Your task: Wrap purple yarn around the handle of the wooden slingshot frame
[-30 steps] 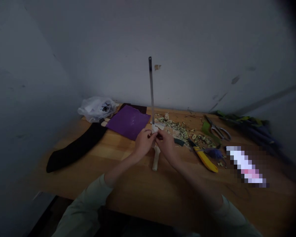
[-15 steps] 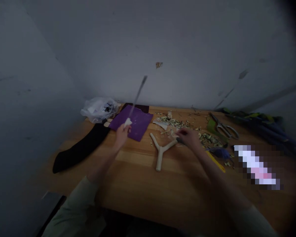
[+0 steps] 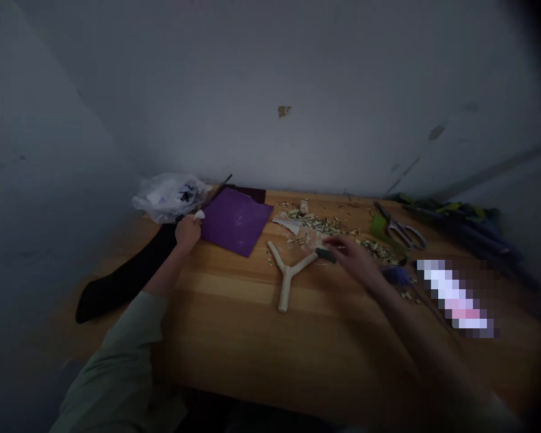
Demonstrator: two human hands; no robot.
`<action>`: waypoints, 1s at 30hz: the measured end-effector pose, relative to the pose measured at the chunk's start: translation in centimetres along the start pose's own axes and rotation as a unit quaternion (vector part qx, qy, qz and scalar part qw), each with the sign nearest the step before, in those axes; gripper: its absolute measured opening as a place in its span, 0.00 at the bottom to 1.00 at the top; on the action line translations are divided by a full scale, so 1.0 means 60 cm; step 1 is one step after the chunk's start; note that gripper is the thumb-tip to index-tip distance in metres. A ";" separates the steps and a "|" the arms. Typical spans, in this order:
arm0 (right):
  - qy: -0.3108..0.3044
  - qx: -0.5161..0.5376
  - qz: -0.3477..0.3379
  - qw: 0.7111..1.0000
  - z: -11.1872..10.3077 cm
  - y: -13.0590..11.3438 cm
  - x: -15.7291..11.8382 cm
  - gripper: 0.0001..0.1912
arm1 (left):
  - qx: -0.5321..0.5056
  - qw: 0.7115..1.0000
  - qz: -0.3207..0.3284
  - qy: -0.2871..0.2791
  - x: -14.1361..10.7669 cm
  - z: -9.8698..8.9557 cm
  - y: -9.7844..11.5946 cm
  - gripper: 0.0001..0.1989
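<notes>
Now gripping a slim metal strip (image 3: 220,188) around its white wrap (image 3: 199,214) in the left hand (image 3: 188,233), fingers closed, beside the purple sheet (image 3: 237,222). Right hand (image 3: 351,258) half-curled by the dark block (image 3: 326,255); can't tell if pinching it. Between them, flat on the table (image 3: 234,343), with the Y-shaped stick (image 3: 285,285): looking already peeled, prongs bare, shavings (image 3: 327,226) unswept. Over left, a clear plastic bag (image 3: 162,201), with something dark inside, too murky to name.

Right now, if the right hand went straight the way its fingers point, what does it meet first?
Probably the pale wood shavings just ahead of the right hand, then the white scrap. Its height above the table is unclear, so it may pass over both.
</notes>
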State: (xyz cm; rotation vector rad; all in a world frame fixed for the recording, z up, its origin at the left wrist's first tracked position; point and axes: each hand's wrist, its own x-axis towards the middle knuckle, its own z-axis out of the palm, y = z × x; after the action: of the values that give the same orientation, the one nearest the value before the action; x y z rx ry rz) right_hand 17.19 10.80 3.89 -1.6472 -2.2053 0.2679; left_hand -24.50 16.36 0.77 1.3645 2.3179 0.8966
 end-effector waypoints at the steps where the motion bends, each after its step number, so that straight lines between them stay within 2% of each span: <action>1: -0.030 0.011 -0.044 0.999 0.019 -0.039 0.017 0.12 | -0.006 1.000 -0.006 -0.004 0.000 -0.002 0.001 0.16; 4: -0.094 0.015 -0.152 0.984 0.086 -0.159 0.065 0.19 | -0.039 0.999 -0.024 -0.019 0.000 -0.009 0.011 0.16; 6: -0.108 -0.004 -0.171 0.979 0.127 -0.220 0.087 0.20 | -0.073 0.996 -0.037 -0.034 0.002 -0.017 0.024 0.16; 8: -0.112 -0.029 -0.162 0.980 0.155 -0.252 0.101 0.18 | -0.117 0.991 -0.046 -0.048 0.009 -0.028 0.041 0.16; 11: -0.118 -0.064 -0.132 0.982 0.167 -0.249 0.118 0.16 | -0.185 0.979 -0.054 -0.064 0.023 -0.045 0.064 0.16; 15: -0.099 -0.096 -0.094 0.986 0.151 -0.218 0.155 0.15 | -0.251 0.964 -0.059 -0.060 0.036 -0.053 0.073 0.15; 19: -0.074 -0.105 -0.106 0.986 0.148 -0.225 0.195 0.16 | -0.266 0.961 -0.066 -0.041 0.033 -0.043 0.053 0.15; 24: -0.076 -0.104 -0.123 0.984 0.175 -0.245 0.223 0.16 | -0.259 0.962 -0.069 -0.055 0.036 -0.027 0.031 0.16; 30: -0.110 -0.066 -0.123 0.984 0.180 -0.213 0.244 0.16 | -0.243 0.967 -0.029 -0.067 0.047 -0.002 0.028 0.17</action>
State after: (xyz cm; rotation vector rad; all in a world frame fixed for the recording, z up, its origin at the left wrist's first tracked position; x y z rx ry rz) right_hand -2.02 21.69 1.42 -1.4477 -2.6162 0.2501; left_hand -24.83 19.37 2.10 1.1021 1.8578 1.2115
